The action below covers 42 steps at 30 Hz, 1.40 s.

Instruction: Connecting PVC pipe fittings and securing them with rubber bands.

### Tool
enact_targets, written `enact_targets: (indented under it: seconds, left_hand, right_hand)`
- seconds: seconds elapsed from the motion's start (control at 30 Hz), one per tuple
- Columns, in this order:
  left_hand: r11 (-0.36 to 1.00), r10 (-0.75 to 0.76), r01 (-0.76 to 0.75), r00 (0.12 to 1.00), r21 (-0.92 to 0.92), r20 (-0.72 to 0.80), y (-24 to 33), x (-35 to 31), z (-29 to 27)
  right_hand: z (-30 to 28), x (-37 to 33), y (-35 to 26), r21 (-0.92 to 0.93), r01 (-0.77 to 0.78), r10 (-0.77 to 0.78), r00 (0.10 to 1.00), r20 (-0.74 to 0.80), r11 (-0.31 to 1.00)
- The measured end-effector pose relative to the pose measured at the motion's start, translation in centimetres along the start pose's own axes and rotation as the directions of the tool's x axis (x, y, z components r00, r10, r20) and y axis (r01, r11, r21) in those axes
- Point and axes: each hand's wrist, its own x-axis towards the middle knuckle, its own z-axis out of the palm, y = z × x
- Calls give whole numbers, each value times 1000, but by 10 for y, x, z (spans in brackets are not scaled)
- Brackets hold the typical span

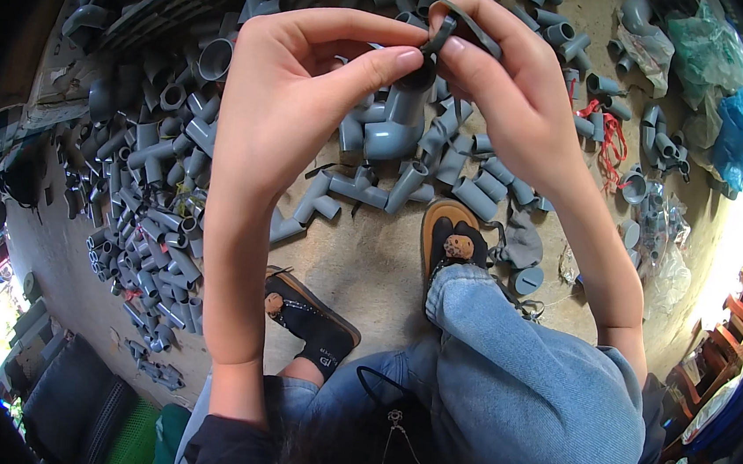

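Note:
Raised in front of me, both hands pinch one thin dark flat strip (442, 37), which looks like a rubber strap. My left hand (281, 105) grips it between thumb and forefinger. Close against it, my right hand (520, 99) holds the strip the same way, thumb pressed on it. A length of the strip curves over the right fingers. Beneath the fingertips, a large grey pipe elbow (393, 138) stands on the floor with its upper opening partly hidden by the hands. I cannot tell whether the strip touches it.
Many grey pipe fittings (163, 240) lie heaped at left. More fittings (481, 193) lie ahead, near my sandalled feet (457, 239). Red string (612, 134), a blue plastic bag (737, 140) and clear bags are at right. Wooden furniture (723, 351) stands at the right edge.

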Motion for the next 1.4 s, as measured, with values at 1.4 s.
enact_targets:
  seconds: [1.4]
  left_hand:
    - [773,546,-422,823,474,-157,-29,-23,31]
  right_hand:
    - [-6,-8,-9,-628,334,-396,917,45,703]
